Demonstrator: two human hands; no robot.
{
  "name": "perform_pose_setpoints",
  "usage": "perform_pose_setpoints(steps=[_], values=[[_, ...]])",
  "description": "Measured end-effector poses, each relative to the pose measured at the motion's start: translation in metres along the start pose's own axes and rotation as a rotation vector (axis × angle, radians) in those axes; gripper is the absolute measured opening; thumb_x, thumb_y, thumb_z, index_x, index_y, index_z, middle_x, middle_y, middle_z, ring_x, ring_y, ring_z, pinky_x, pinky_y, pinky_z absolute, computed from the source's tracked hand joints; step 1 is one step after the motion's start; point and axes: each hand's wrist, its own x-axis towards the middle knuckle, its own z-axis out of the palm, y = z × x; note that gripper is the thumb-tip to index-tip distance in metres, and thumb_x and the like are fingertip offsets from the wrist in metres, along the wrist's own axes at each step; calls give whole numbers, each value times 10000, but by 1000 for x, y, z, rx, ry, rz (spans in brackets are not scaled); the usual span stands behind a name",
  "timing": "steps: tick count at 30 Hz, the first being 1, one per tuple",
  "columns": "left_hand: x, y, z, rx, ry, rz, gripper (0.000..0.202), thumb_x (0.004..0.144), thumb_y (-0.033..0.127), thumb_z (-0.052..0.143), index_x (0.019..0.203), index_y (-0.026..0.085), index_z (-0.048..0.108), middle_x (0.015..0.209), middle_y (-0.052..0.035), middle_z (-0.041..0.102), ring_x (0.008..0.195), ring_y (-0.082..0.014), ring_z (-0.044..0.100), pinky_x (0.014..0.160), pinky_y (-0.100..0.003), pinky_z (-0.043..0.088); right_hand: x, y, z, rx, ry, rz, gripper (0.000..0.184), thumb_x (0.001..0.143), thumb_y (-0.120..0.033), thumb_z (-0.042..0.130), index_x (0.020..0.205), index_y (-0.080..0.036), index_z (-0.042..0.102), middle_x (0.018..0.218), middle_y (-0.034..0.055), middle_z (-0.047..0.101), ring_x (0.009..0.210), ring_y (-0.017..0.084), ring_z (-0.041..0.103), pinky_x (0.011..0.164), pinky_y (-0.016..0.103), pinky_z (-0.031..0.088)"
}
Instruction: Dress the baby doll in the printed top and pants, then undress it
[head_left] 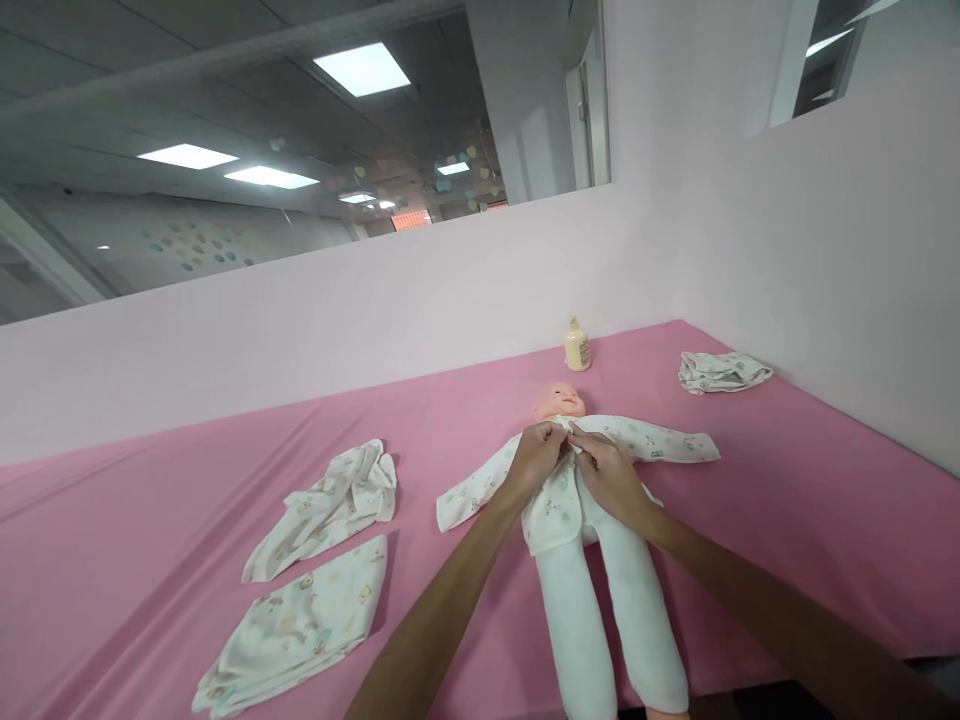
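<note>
A baby doll (559, 402) lies on its back on the pink-covered table, its head toward the wall. It wears a white printed baby jacket (555, 510), sleeves spread to both sides, and plain white trousers (577, 620). At the jacket's neck opening, my left hand (538, 455) pinches the front edge. Close beside it, my right hand (606, 472) has its fingers closed on the other side of the same opening. The fingertips nearly meet, and they hide the fastening there. Below the hands the jacket front hangs partly apart.
Two white printed garments, one crumpled (337, 500) and one folded (300, 625), lie to the left. A cream pump bottle (577, 346) stands behind the doll's head. Another folded printed cloth (724, 372) rests at the far right. Walls border the pink sheet (150, 520) behind and right.
</note>
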Motion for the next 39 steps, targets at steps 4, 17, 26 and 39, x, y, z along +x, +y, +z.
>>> perform_pose_setpoints(steps=[4, 17, 26, 39], values=[[0, 1, 0, -20, 13, -2, 186, 783, 279, 501, 645, 155, 516, 585, 32, 493, 526, -83, 412, 515, -215, 309, -1, 0, 0, 14, 3, 21, 455, 784, -69, 375, 1135, -164, 650, 1179, 103, 679, 1088, 236, 627, 960, 400, 484], [-2, 0, -1, 9, -12, 42, 281, 803, 369, 520, 624, 170, 434, 580, 43, 404, 531, -71, 336, 489, -204, 268, -5, 2, 2, -150, 54, -29, 469, 800, -101, 389, 1200, -200, 612, 940, 71, 699, 912, 233, 622, 856, 384, 488], [1, 3, -4, -53, -46, -14, 269, 829, 351, 507, 655, 145, 516, 608, 25, 468, 555, -82, 401, 550, -224, 340, 1, -4, -5, -14, -57, -32, 443, 804, -83, 362, 1125, -186, 649, 1106, 84, 680, 1130, 229, 582, 968, 365, 459], [-78, -6, 19, 1089, 141, 329, 137, 909, 167, 436, 925, 169, 573, 947, -77, 568, 881, -219, 536, 740, -346, 465, -47, 6, -31, -285, -22, 122, 156, 843, -242, 513, 931, -214, 639, 909, 56, 627, 900, 237, 581, 813, 398, 474]])
